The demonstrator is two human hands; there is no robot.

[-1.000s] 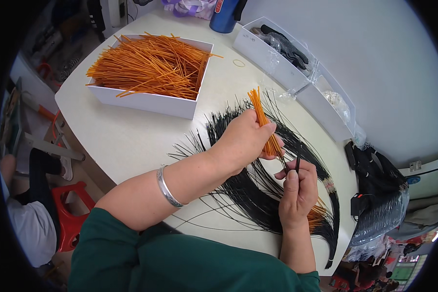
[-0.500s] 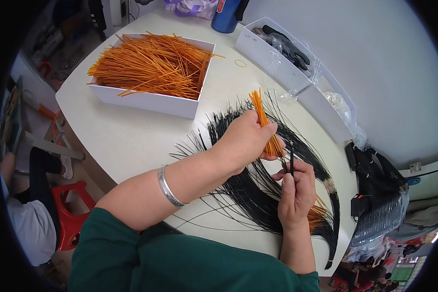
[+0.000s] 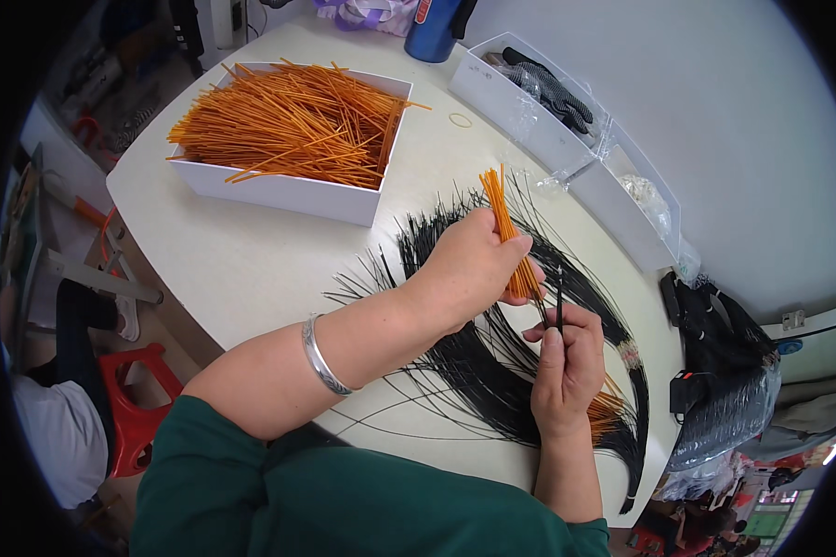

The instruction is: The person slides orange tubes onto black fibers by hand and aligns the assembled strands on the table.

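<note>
My left hand (image 3: 464,265) is closed round a bundle of thin orange tubes (image 3: 499,206), which stands up at a tilt from between thumb and fingers. Just to the right and nearer me, my right hand (image 3: 569,367) pinches thin black wires (image 3: 559,302) between thumb and fingers. Their tips point up beside the lower end of the bundle; whether any enter the tubes I cannot tell. Under both hands a thick curved bundle of black wires (image 3: 469,367) lies on the white table (image 3: 251,269). More orange tubes (image 3: 607,418) lie by my right wrist, partly hidden.
A white box (image 3: 279,197) heaped with orange tubes stands at the far left. Along the wall run two white trays (image 3: 529,121) with gloves and plastic wrap. A blue bottle (image 3: 431,32) and a rubber band (image 3: 460,121) are at the back. A red stool (image 3: 139,399) stands left.
Both hands have shifted very slightly to the right, with the orange tubes and black wires still held. The rest stays as it was.
</note>
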